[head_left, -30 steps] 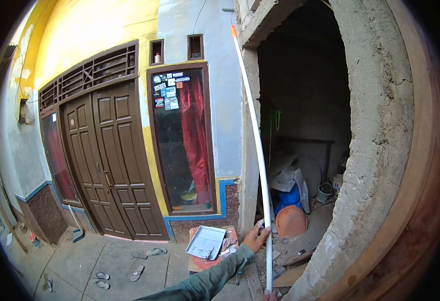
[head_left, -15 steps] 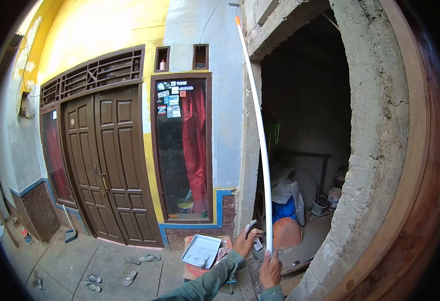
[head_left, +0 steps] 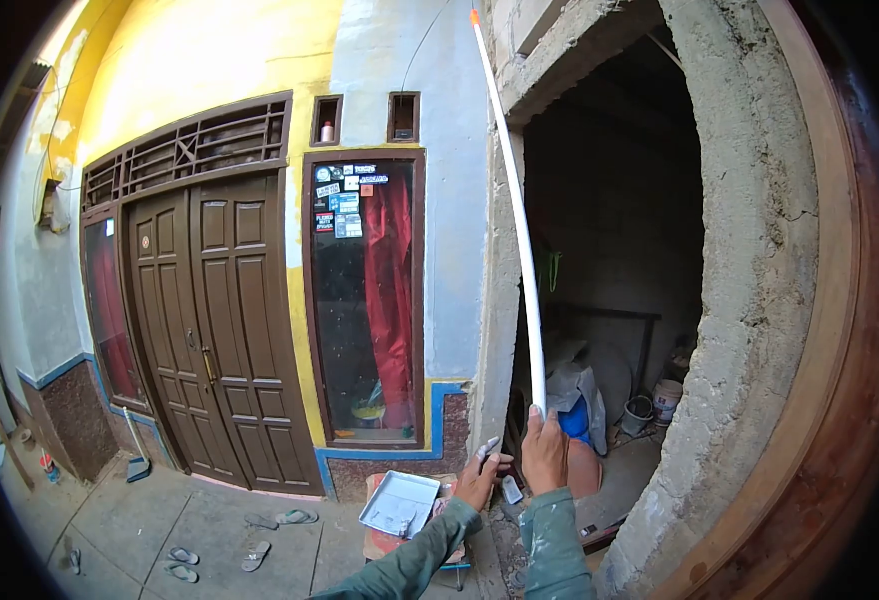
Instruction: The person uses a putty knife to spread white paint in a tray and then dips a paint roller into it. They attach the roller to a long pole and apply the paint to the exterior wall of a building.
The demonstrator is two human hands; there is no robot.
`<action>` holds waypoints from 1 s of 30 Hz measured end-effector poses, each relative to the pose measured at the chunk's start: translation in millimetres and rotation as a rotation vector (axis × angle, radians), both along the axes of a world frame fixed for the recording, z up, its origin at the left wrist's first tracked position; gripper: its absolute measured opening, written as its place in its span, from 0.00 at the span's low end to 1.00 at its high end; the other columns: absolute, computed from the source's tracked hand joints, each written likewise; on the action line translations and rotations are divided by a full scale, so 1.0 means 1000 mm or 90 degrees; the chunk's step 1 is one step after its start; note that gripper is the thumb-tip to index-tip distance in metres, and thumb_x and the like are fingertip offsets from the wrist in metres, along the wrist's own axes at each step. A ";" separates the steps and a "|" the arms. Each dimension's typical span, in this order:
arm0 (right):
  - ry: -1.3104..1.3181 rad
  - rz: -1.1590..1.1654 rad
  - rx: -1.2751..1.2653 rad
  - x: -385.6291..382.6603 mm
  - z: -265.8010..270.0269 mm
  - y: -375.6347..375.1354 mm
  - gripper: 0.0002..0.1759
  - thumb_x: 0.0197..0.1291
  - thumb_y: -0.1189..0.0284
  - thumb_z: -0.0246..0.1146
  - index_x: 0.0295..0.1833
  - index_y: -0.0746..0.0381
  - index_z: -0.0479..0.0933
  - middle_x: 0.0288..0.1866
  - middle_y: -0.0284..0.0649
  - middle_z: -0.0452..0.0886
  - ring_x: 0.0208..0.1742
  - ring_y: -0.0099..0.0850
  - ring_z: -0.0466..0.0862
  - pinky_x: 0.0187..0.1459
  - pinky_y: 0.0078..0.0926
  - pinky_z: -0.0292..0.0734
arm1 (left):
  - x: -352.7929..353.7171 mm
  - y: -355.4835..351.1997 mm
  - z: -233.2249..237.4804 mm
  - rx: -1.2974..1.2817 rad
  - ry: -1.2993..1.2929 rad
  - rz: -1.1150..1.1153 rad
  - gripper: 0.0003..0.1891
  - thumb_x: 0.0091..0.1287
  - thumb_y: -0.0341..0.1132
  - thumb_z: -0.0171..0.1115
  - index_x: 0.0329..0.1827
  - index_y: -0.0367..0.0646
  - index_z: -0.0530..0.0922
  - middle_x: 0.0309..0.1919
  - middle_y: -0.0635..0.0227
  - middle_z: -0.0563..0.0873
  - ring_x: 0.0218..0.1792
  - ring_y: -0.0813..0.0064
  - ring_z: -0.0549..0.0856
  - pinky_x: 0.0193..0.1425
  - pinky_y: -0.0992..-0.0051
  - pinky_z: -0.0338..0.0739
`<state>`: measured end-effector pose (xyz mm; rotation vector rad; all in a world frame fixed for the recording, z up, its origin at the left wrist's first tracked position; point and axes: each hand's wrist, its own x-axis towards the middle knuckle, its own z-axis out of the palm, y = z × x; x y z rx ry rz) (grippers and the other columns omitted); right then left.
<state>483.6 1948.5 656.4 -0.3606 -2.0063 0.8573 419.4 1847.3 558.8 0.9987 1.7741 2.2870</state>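
My right hand (head_left: 545, 452) is closed round the lower end of a long white pole (head_left: 521, 230). The pole rises steeply past the edge of the rough doorway, with an orange piece at its top. To the left of the pole, my left hand (head_left: 479, 480) is off it, with its fingers apart and a whitish covering or stain on one finger. Below and left of that hand, a pale paint tray (head_left: 399, 503) rests on a small red-topped stand (head_left: 377, 546).
A brown double door (head_left: 224, 330) and a window with a red curtain (head_left: 387, 280) line the wall. Sandals (head_left: 183, 572) and a dustpan (head_left: 138, 468) are on the paving. Buckets (head_left: 637, 415) stand inside the dark opening, beside a rough concrete edge (head_left: 749, 330).
My right hand has moved up with the pole, whose orange top is now nearer the upper edge. My left hand has shifted slightly left and down, farther from the pole.
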 end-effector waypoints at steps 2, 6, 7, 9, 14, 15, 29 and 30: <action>-0.009 0.014 -0.003 -0.001 0.000 0.001 0.25 0.69 0.58 0.46 0.48 0.74 0.71 0.37 0.67 0.77 0.41 0.62 0.78 0.40 0.53 0.71 | -0.004 0.003 0.003 -0.002 0.006 -0.001 0.27 0.74 0.45 0.46 0.70 0.39 0.59 0.49 0.61 0.81 0.49 0.73 0.80 0.48 0.75 0.76; -0.024 0.012 -0.009 0.015 -0.040 -0.001 0.25 0.69 0.59 0.46 0.50 0.74 0.71 0.37 0.67 0.78 0.41 0.62 0.78 0.41 0.53 0.71 | -0.012 0.008 0.010 0.010 -0.002 -0.004 0.27 0.74 0.45 0.44 0.70 0.39 0.59 0.49 0.61 0.81 0.49 0.71 0.81 0.48 0.72 0.77; -0.041 0.019 -0.005 0.021 -0.057 -0.003 0.25 0.69 0.59 0.46 0.50 0.74 0.70 0.37 0.67 0.77 0.42 0.61 0.77 0.42 0.53 0.71 | -0.014 0.009 0.010 0.009 -0.003 -0.004 0.27 0.74 0.45 0.44 0.70 0.39 0.59 0.49 0.61 0.81 0.49 0.71 0.81 0.48 0.72 0.77; -0.062 0.035 -0.024 0.037 -0.093 -0.010 0.23 0.69 0.61 0.46 0.50 0.74 0.70 0.36 0.67 0.77 0.41 0.62 0.77 0.41 0.53 0.71 | -0.019 0.011 0.011 0.020 -0.030 -0.009 0.26 0.74 0.46 0.43 0.70 0.40 0.59 0.49 0.60 0.81 0.49 0.71 0.81 0.48 0.71 0.77; -0.157 0.006 -0.062 0.078 -0.204 -0.025 0.22 0.68 0.60 0.48 0.46 0.73 0.70 0.30 0.67 0.76 0.37 0.63 0.76 0.38 0.54 0.69 | -0.021 0.015 0.005 0.007 -0.093 -0.020 0.26 0.74 0.48 0.42 0.70 0.43 0.60 0.49 0.59 0.81 0.50 0.70 0.81 0.50 0.69 0.75; -0.091 -0.060 0.196 0.067 -0.294 -0.011 0.18 0.68 0.62 0.49 0.44 0.68 0.73 0.34 0.60 0.78 0.38 0.57 0.77 0.37 0.50 0.71 | -0.020 0.017 0.002 0.007 -0.113 -0.023 0.26 0.74 0.48 0.42 0.70 0.43 0.60 0.49 0.60 0.81 0.50 0.70 0.81 0.50 0.69 0.75; -0.377 -0.022 -0.028 0.214 -0.369 -0.029 0.14 0.66 0.65 0.51 0.44 0.64 0.76 0.43 0.52 0.79 0.47 0.50 0.77 0.41 0.47 0.73 | 0.007 0.038 -0.064 -0.130 -0.042 0.015 0.21 0.70 0.48 0.52 0.53 0.39 0.73 0.34 0.68 0.83 0.33 0.80 0.80 0.36 0.80 0.74; -0.382 -0.023 -0.033 0.216 -0.367 -0.028 0.14 0.66 0.65 0.51 0.44 0.64 0.76 0.43 0.52 0.79 0.47 0.50 0.77 0.41 0.47 0.73 | 0.009 0.039 -0.074 -0.163 -0.007 0.010 0.19 0.70 0.47 0.53 0.50 0.39 0.74 0.33 0.68 0.84 0.31 0.80 0.80 0.35 0.80 0.74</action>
